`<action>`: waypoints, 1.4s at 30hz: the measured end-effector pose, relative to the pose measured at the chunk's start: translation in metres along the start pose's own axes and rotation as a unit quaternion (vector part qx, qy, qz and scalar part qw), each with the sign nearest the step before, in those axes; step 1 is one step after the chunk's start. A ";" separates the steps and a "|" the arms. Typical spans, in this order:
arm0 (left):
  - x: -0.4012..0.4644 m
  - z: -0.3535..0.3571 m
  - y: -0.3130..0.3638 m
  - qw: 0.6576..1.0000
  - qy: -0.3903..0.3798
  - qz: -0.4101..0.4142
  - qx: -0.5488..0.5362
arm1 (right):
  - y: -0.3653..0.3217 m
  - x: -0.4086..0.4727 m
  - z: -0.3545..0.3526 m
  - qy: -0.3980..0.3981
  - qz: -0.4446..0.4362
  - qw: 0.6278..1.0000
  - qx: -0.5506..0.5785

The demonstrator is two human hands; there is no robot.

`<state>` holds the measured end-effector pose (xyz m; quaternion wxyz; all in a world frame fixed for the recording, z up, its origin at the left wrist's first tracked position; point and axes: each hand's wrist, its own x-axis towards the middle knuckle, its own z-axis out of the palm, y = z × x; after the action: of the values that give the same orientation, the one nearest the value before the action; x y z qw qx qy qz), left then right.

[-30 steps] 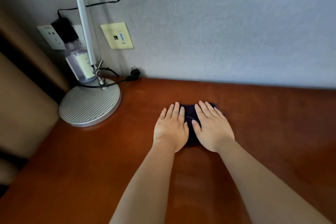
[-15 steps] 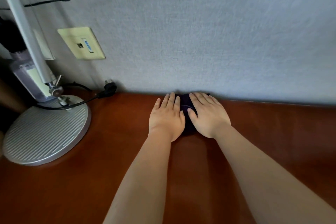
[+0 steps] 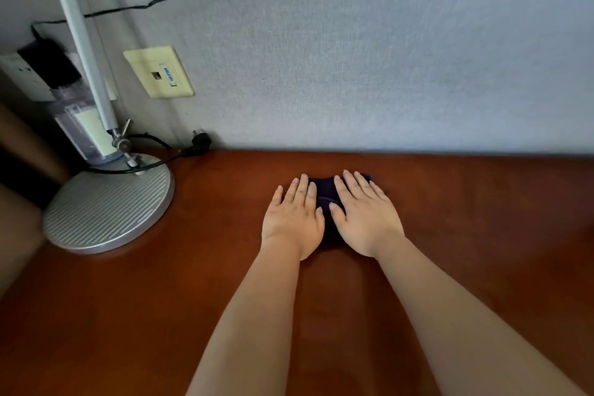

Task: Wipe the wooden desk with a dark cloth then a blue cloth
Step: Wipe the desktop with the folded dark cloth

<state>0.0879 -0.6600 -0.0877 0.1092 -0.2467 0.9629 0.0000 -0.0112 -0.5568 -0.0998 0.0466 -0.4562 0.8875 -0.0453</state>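
Note:
A small dark cloth (image 3: 324, 194) lies on the reddish wooden desk (image 3: 482, 219), a short way in front of the wall. My left hand (image 3: 294, 217) lies flat on the cloth's left part with straight fingers. My right hand (image 3: 364, 214) lies flat on its right part, fingers spread. Both hands cover most of the cloth; only a strip shows between them and past the fingertips. No blue cloth is in view.
A lamp with a round ribbed silver base (image 3: 107, 206) and a slanted pole (image 3: 80, 38) stands at the left. A black plug (image 3: 199, 140) and cable lie by the wall. Wall sockets (image 3: 159, 74) sit above. The desk's left edge runs past the lamp.
Both hands pushed the cloth forward to the wall, then drew it back toward me a little. The view shifted right, then back left.

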 end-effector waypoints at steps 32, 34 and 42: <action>0.025 -0.004 -0.007 1.000 0.002 0.012 0.019 | 0.001 0.021 0.001 0.001 0.026 1.000 0.005; 0.003 0.000 -0.004 1.000 -0.002 0.011 0.024 | -0.006 0.000 0.002 0.000 0.022 1.000 0.009; -0.097 0.020 0.008 0.999 -0.011 0.019 0.046 | -0.040 -0.099 0.011 -0.001 0.023 1.000 0.017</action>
<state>0.1716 -0.6056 -0.0871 0.1311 -0.2232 0.9651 -0.0390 0.0799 -0.5004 -0.1015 0.0561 -0.4351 0.8967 -0.0584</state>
